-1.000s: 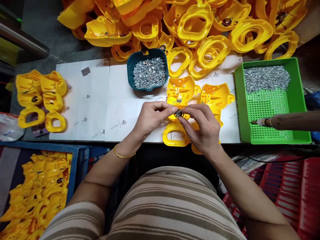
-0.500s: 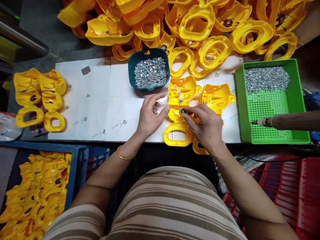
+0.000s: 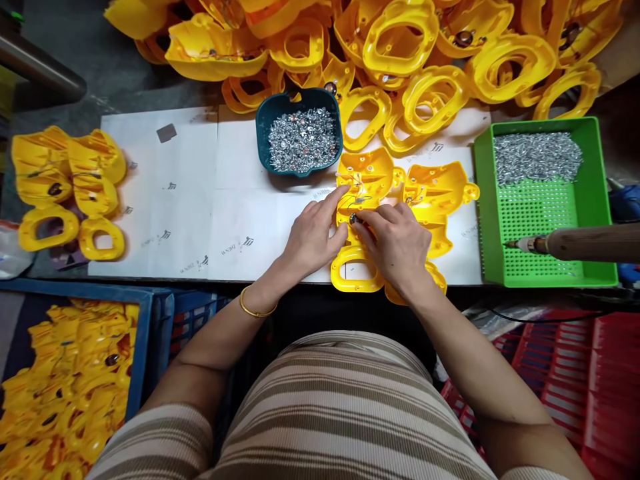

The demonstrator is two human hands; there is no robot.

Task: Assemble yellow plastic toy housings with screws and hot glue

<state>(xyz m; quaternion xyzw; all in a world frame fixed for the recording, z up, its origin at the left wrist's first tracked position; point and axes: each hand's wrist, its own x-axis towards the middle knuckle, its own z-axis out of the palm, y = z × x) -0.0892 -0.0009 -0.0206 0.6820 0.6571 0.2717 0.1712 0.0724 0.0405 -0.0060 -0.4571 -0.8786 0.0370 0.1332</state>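
Note:
A yellow plastic shell (image 3: 367,175) with thin wires inside lies on the white paper in front of me, its handle loop (image 3: 353,273) toward me. My left hand (image 3: 315,233) rests flat against the shell's left edge, fingers stretched out. My right hand (image 3: 395,243) pinches a small round black part (image 3: 354,218) down onto the shell's middle. A second yellow shell (image 3: 439,190) lies just to the right, partly under my right hand.
A dark teal bowl (image 3: 265,130) of small metal parts stands behind the shell. A green tray (image 3: 545,227) with screws sits at the right, with a wooden-handled tool (image 3: 585,241) over it. Yellow shells are heaped at the back and left (image 3: 65,190). A blue crate (image 3: 145,333) sits lower left.
Both hands held the black part above the shell. The left let go and moved to the shell's edge, while the right lowered the part onto the shell.

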